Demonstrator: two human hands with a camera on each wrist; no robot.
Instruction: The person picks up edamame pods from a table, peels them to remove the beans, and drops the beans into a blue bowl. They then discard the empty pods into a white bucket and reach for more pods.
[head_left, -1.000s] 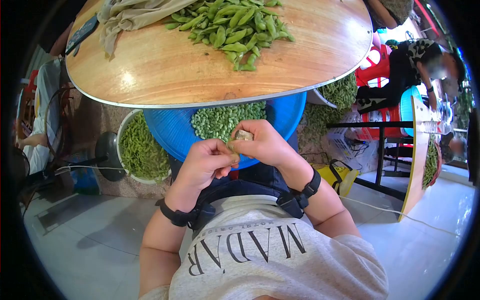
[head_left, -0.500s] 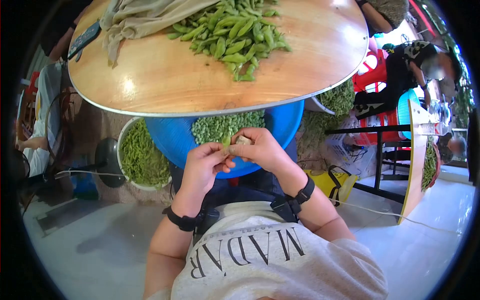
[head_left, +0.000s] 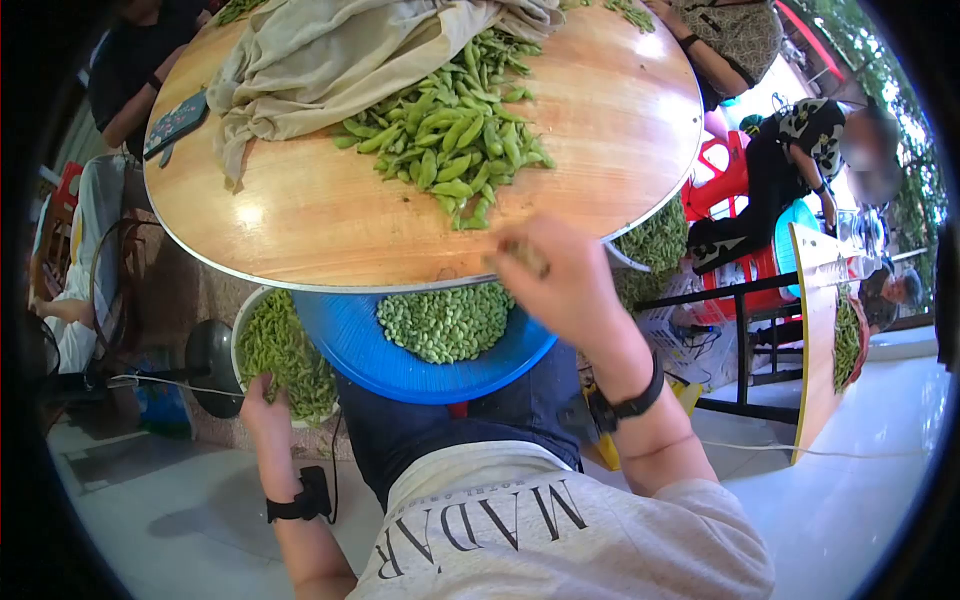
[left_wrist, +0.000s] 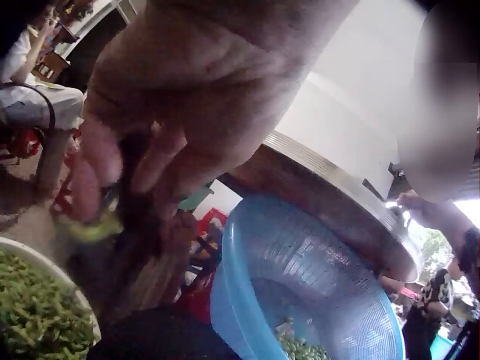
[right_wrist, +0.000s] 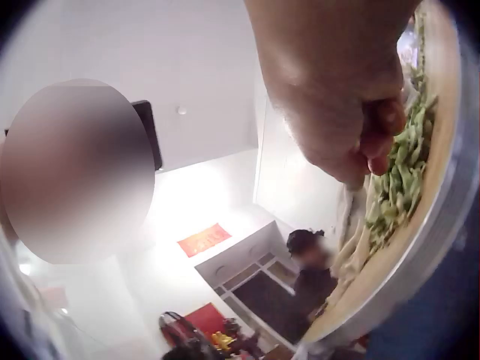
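**Hands separated: left to white tub, right to table edge**

Both hands were together over the blue basket (head_left: 350,340), working one pod. The left hand (head_left: 262,402) has since dropped down and to the left, to the rim of the white tub of pods (head_left: 285,355), with a green pod (left_wrist: 97,227) blurred at its fingers. The right hand (head_left: 560,275) has moved far and right, to the table edge (head_left: 300,280) just beside the pod pile (head_left: 450,140).

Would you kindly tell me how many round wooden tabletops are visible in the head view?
2: the near tabletop carrying the pod pile just above the blue basket, and a second tabletop seen edge-on at right. Others may be hidden outside the frame.
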